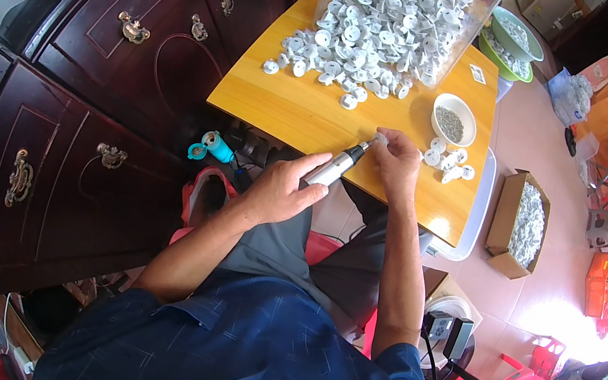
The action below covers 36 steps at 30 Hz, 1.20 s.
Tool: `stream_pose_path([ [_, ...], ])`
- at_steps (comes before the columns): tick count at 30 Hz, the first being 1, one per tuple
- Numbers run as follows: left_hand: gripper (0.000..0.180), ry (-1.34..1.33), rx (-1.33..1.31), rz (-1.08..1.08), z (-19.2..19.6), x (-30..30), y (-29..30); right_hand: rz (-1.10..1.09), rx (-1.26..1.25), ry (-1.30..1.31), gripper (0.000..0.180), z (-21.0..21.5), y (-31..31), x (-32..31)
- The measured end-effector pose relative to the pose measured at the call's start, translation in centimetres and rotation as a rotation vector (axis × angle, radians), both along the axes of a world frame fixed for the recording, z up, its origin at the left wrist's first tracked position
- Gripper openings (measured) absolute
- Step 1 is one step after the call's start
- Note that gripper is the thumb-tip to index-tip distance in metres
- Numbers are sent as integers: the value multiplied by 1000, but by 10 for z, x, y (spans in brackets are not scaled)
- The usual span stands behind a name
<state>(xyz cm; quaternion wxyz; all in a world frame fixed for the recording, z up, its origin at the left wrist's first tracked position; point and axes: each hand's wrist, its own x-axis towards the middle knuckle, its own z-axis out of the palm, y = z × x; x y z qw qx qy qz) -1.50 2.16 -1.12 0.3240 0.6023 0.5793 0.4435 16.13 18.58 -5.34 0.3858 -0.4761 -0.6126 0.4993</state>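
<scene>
My left hand (278, 189) is wrapped round a silver and black powered screwdriver (334, 169), whose tip points up and to the right. At that tip, my right hand (399, 165) pinches a small white plastic piece (380, 138), mostly covered by the fingers. Both hands are over the near edge of the yellow wooden table (286, 105). Just right of my right hand lie several loose white round pieces (451, 170). Behind them stands a white bowl (473, 116) with small grey metal bits, perhaps screws.
A clear plastic bin (465, 52) spills a heap of white round pieces (380, 33) across the table's far side. Dark wooden cabinets (115, 59) line the left. On the floor at right sit a cardboard box (507, 218) of white pieces and stacked basins (528, 46).
</scene>
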Motion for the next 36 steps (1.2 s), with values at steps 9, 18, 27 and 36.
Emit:
stream_pose_path([
  [9, 51, -136, -163, 18, -1, 2, 5, 34, 15, 32, 21, -8, 1, 1],
  [18, 53, -125, -181, 23, 1, 5, 7, -22, -12, 20, 20, -1, -3, -1],
  [27, 56, -92, -72, -8, 0, -2, 4, -147, 636, -572, 15, 12, -3, 17],
  [36, 58, -116, -92, -1, 6, -9, -2, -250, 580, -728, 17, 58, 32, 50],
])
